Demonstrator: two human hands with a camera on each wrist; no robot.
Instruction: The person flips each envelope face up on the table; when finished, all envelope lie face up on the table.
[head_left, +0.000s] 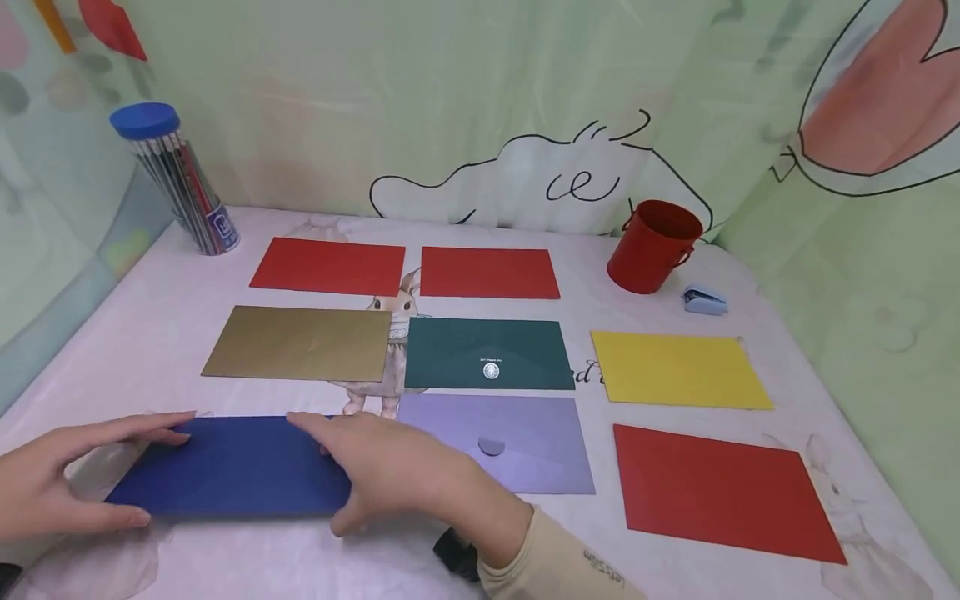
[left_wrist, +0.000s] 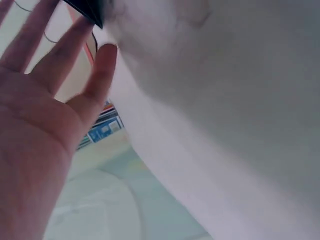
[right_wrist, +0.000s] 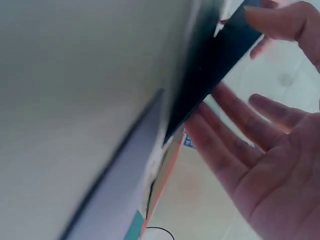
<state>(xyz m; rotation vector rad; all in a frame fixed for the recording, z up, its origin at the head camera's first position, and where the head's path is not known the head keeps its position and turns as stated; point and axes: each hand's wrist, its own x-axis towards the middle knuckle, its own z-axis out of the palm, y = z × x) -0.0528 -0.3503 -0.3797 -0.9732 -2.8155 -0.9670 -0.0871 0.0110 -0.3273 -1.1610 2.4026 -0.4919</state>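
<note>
A dark blue envelope (head_left: 232, 467) lies at the front left, its long side across the table. My left hand (head_left: 60, 479) spans its left end, fingertips at the far corner and thumb by the near corner; in the left wrist view the fingers look straight, close to a dark corner (left_wrist: 87, 7). At the right end, my right hand (head_left: 397, 467) reaches across with spread fingers at the far edge and thumb near the front corner. The right wrist view has its thumb and long fingers touching the envelope (right_wrist: 212, 75). Right beside stands out a lilac envelope (head_left: 525, 442) with a half-round flap, partly behind the right wrist.
Gold (head_left: 300, 343) and dark green (head_left: 491, 354) envelopes form a middle row, with two red ones (head_left: 330, 265) behind. Yellow (head_left: 678, 369) and red (head_left: 727, 492) envelopes lie at right. A red bucket (head_left: 652, 247), light blue stapler (head_left: 705, 300) and pencil jar (head_left: 183, 179) stand at the back.
</note>
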